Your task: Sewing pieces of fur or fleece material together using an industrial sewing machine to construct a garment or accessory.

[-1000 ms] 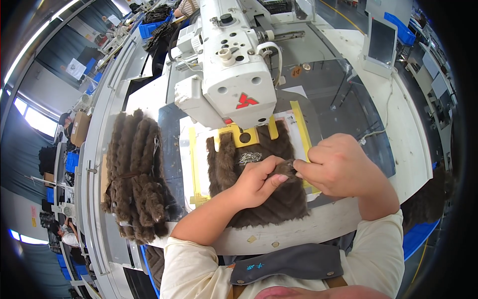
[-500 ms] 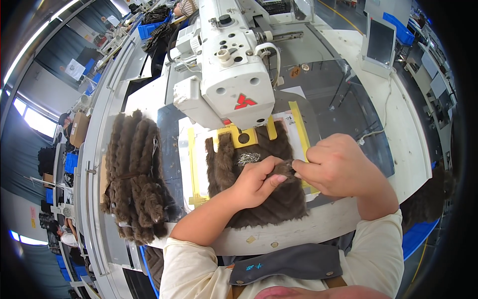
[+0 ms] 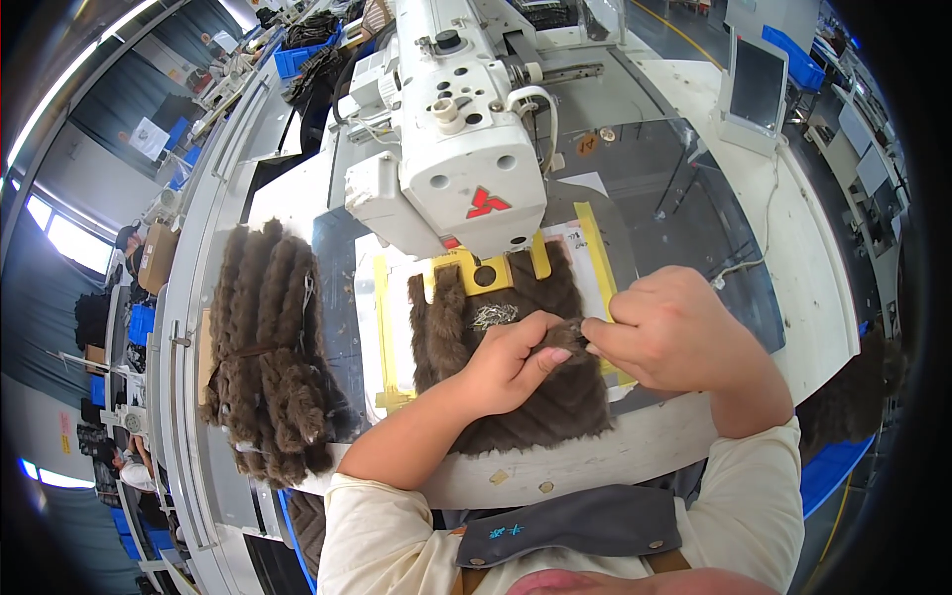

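My left hand [image 3: 516,367] is closed on a brown fur strip [image 3: 568,337], thumb on top of it. My right hand [image 3: 654,329] pinches the right end of the same strip; what lies between its fingertips is too small to make out. Beneath both hands a brown quilted fabric panel [image 3: 535,416] lies flat. Another fur strip [image 3: 451,332] rests along the panel's left side. A small heap of shiny metal pieces [image 3: 495,315] sits on the panel, just beyond my left hand. The yellow clamp plate [image 3: 486,275] of a sewing machine lies over the panel's far edge.
The white sewing machine head [image 3: 466,169] stands straight ahead above the panel. A bundle of tied brown fur strips [image 3: 268,347] lies on the left. Yellow tape [image 3: 598,263] edges the white sheet under the panel. At the far right stands a screen [image 3: 757,87], its cable trailing across the tabletop.
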